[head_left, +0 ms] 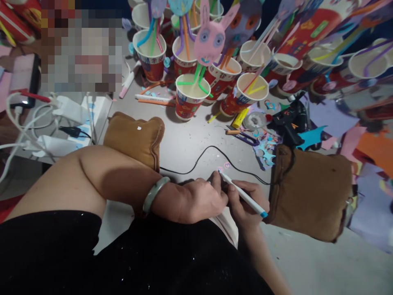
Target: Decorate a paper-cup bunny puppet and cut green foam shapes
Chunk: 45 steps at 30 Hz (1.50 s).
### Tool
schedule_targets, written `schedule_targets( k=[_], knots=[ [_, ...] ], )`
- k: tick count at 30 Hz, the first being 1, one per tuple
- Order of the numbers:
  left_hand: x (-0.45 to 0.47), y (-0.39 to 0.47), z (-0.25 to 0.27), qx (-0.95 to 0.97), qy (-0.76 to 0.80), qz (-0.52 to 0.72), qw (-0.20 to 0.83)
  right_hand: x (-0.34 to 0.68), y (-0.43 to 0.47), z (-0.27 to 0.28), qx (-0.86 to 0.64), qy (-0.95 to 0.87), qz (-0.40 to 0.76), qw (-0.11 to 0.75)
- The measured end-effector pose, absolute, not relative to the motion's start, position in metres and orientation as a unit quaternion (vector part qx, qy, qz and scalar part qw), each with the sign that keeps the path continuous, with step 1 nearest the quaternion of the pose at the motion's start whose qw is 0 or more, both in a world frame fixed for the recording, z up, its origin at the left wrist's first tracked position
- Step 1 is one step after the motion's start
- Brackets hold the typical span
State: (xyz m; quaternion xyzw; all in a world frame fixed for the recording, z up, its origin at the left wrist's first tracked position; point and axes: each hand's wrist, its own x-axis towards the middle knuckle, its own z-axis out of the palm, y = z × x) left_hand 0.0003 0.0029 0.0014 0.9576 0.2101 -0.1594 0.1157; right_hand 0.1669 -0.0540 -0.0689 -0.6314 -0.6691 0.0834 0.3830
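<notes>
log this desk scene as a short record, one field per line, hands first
left hand: fingers near the marker tip; whether it grips anything is hidden
right hand: holds a white marker with a blue end
near tip: small pink paper circle
front cup: red-and-white paper cup, green straws, pink rabbit face above
left side: tan padded pouch
right side: brown padded pouch
wrist: pale green bangle, left arm
</notes>
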Motion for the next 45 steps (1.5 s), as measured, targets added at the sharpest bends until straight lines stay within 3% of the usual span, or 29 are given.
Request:
schedule_targets(
  k=[16,45],
  knots=[
    [-0.001,0.007,0.006,0.955,0.193,-0.187,0.122,0.17,-0.058,-0.079,-0.629,-0.64,0.09,0.432],
    [0.001,0.002,-0.001,0.955,0.219,-0.155,0.13,0.163,-0.051,-0.068,-0.642,-0.642,0.088,0.41]
  ],
)
